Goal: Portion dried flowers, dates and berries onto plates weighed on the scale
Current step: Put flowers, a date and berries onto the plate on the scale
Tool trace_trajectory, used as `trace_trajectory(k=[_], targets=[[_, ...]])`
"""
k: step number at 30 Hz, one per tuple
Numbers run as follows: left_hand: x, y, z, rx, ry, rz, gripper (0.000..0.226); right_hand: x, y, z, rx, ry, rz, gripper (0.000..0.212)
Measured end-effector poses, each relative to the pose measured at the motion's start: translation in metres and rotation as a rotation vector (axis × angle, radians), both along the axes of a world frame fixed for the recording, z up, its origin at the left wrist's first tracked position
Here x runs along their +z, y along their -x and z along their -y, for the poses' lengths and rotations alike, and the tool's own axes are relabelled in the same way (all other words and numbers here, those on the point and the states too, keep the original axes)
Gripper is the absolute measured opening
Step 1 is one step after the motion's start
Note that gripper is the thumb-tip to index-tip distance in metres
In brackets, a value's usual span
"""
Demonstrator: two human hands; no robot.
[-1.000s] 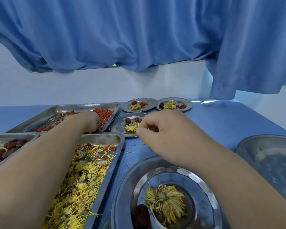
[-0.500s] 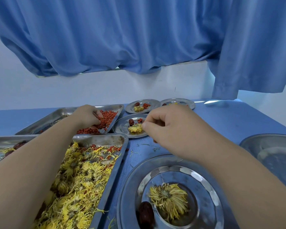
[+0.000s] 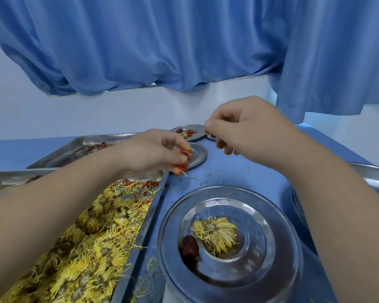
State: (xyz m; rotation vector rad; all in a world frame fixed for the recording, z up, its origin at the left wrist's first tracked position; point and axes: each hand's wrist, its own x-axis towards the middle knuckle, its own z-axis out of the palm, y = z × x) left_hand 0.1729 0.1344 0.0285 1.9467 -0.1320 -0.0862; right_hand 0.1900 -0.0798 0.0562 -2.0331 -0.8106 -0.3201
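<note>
Because my left hand [image 3: 162,154] grips loose berries [image 3: 183,166], some could spill onto the desk [image 3: 239,171] short of the plate [image 3: 258,248]; right hand [image 3: 249,132] fingers curled, contents indiscernible.

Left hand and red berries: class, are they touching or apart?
Touching. The head view shows the left hand pinching a cluster of red berries between its curled fingers.

No readable text or labels anywhere.
</note>
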Motion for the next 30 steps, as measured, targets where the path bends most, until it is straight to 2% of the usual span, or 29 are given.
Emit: trace_trajectory(k=[3,9,14,17,21,23,26,30], targets=[[-0.004,0.012,0.034,-0.116,-0.101,-0.012,0.016,0.005,0.001,0.006,-0.008,-0.032,0.007,0.02],[-0.012,0.022,0.068,-0.195,-0.383,-0.007,0.028,0.013,0.008,0.014,0.007,-0.025,0.01,0.02],[-0.014,0.029,0.073,-0.152,-0.643,0.173,0.029,0.021,0.014,0.022,0.02,-0.003,-0.005,0.018],[-0.017,0.033,0.074,-0.081,-0.623,0.267,0.029,0.026,0.019,0.03,0.043,0.178,-0.086,0.019],[-0.018,0.036,0.075,-0.008,-0.546,0.318,0.028,0.029,0.026,0.041,0.094,0.492,-0.304,0.017],[-0.019,0.038,0.075,-0.008,-0.538,0.301,0.021,0.031,0.03,0.047,0.087,0.537,-0.351,0.017],[-0.021,0.044,0.075,0.0,-0.528,0.264,0.007,0.038,0.037,0.056,0.026,0.521,-0.298,0.02],[-0.017,0.055,0.076,0.03,-0.485,0.235,0.013,0.046,0.054,0.062,-0.071,0.535,-0.218,0.021]])
